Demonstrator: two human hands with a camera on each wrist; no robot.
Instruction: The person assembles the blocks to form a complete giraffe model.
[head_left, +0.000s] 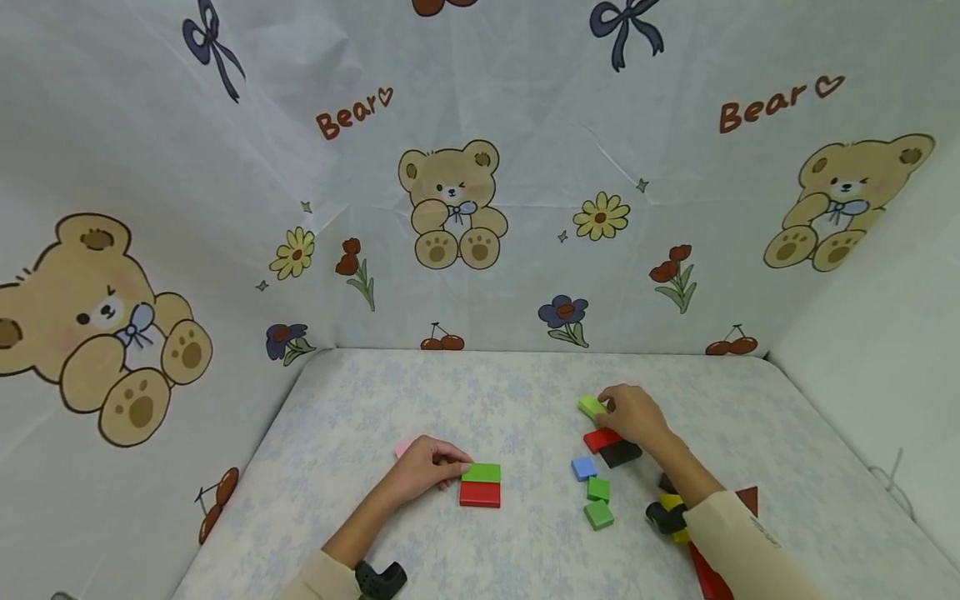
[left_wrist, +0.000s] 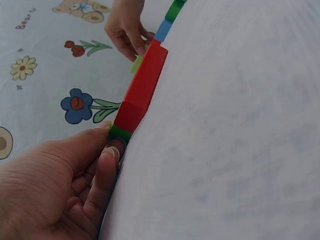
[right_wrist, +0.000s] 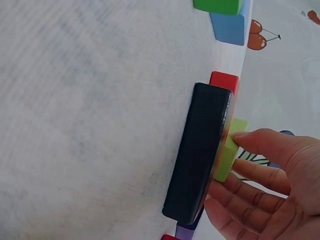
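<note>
My left hand [head_left: 423, 471] pinches the left end of a green block [head_left: 482, 473] between thumb and finger. Directly in front of that block, a red block [head_left: 480, 495] of similar length lies against it. Part of a pink block [head_left: 402, 448] shows behind the left hand. Over on the right, my right hand [head_left: 633, 415] holds a yellow-green block [head_left: 592, 407] by its side, thumb and index finger on it. Nearer than this block lie a red block [head_left: 600, 440] and a black block [right_wrist: 197, 152], side by side.
Between the hands, a blue block [head_left: 583, 468] and two small green blocks [head_left: 598, 514] form a loose row. Yellow blocks [head_left: 672, 502] and red pieces [head_left: 707, 573] lie partly under the right forearm. A printed cloth wall [head_left: 525, 292] rises at the table's back edge.
</note>
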